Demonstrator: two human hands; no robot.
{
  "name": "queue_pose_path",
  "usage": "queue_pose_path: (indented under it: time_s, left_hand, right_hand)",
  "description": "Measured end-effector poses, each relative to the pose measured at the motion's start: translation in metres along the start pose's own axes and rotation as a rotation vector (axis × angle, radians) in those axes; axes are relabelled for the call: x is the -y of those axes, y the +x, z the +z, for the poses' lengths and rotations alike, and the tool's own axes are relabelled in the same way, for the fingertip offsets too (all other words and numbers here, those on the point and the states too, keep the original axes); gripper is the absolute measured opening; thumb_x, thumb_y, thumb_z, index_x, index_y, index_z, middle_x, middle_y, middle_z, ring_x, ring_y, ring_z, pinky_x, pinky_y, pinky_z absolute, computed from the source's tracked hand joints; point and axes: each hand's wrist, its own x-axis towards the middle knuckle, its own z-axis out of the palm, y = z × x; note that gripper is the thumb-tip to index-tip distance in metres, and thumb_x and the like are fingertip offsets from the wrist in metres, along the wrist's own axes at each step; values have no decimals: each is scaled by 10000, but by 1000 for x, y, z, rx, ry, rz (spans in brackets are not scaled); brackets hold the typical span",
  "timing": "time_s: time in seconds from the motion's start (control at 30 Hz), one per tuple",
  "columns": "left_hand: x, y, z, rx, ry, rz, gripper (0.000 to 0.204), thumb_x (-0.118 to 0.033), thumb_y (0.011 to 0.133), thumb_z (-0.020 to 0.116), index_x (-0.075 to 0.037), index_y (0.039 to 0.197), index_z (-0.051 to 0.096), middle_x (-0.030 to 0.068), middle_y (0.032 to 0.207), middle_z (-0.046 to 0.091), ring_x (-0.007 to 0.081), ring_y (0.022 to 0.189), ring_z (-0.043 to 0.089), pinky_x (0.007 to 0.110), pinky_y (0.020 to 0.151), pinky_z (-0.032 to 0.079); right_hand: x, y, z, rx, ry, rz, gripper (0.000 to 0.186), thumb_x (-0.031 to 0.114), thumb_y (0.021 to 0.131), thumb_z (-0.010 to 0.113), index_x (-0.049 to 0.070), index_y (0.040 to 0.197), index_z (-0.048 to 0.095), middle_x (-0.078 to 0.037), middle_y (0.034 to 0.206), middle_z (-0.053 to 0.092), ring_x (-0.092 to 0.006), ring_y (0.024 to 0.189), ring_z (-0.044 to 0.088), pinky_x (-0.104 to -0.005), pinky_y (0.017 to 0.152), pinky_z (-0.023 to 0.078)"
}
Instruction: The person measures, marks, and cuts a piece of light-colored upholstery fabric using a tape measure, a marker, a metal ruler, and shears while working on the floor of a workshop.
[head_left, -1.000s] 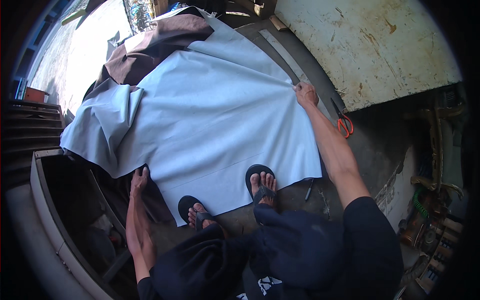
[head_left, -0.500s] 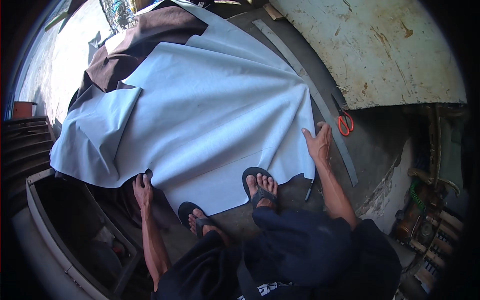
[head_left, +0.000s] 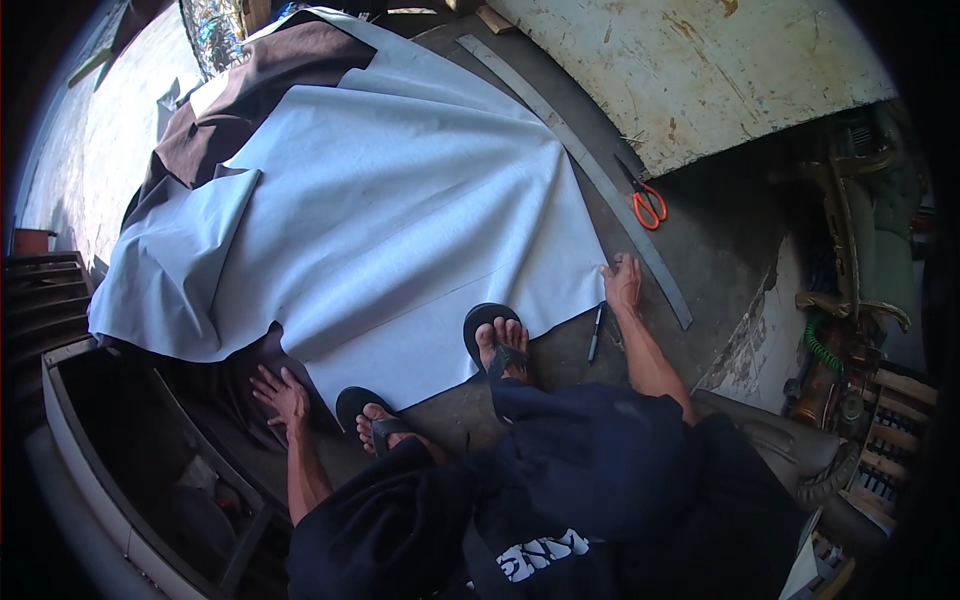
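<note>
A large pale grey-blue sheet of pliable material (head_left: 390, 210), with a dark brown face showing where it folds over, lies rumpled across the floor. My right hand (head_left: 622, 286) pinches its right corner between thumb and fingers. On the lower left, my left hand (head_left: 288, 402), fingers spread, rests at a dark brown part of the material beside the pale edge. Both of my sandalled feet (head_left: 505, 340) press on the sheet's near edge. A dark pen (head_left: 596, 333) lies on the floor just below my right hand.
Beyond the right hand lie a long flat metal ruler (head_left: 661, 278) and orange-handled scissors (head_left: 649, 206). A stained pale board (head_left: 690, 80) covers the upper right. An open wooden frame (head_left: 85, 455) stands at lower left; carved furniture parts (head_left: 845, 235) are at far right.
My left hand has let go of the sheet's near edge and spread its fingers lower down. My right hand has closed on the right corner, drawing it flatter. The whole view has shifted slightly.
</note>
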Motion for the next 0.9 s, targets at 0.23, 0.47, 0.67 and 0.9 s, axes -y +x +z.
queue_pose_path:
  time_s: [0.23, 0.47, 0.67, 0.9]
  left_hand:
    - [-11, -60, -1, -175, -195, 307, 432, -345, 932, 640, 33, 1134, 593, 272, 1286, 518, 437, 1195, 501, 495, 994, 413]
    - [-51, -84, -22, 33, -240, 88, 367, -300, 849, 726, 4, 1032, 633, 164, 915, 689, 374, 957, 644, 477, 874, 470]
    - [-31, -61, -23, 49, -158, 152, 317, -251, 846, 708, 22, 1000, 667, 232, 958, 709, 406, 946, 676, 475, 861, 495]
    - [-48, -58, -34, 150, -163, 159, 301, -242, 839, 708, 31, 965, 685, 232, 922, 713, 397, 868, 683, 460, 810, 506]
  right_hand:
    - [25, -23, 2, 77, -111, 125, 490, 227, 785, 820, 6, 1163, 600, -194, 1078, 625, -387, 1009, 602, -482, 884, 471]
    - [10, -26, 22, -135, -117, 240, 346, 271, 801, 805, 23, 1011, 686, -197, 1023, 646, -395, 1033, 604, -497, 867, 472]
    - [14, -16, 1, -24, -15, 89, 198, 206, 857, 718, 46, 974, 715, -211, 936, 666, -408, 898, 636, -495, 801, 492]
    - [-23, -8, 4, -223, -38, 73, 272, 230, 840, 750, 70, 1048, 681, -148, 962, 666, -362, 977, 620, -464, 848, 488]
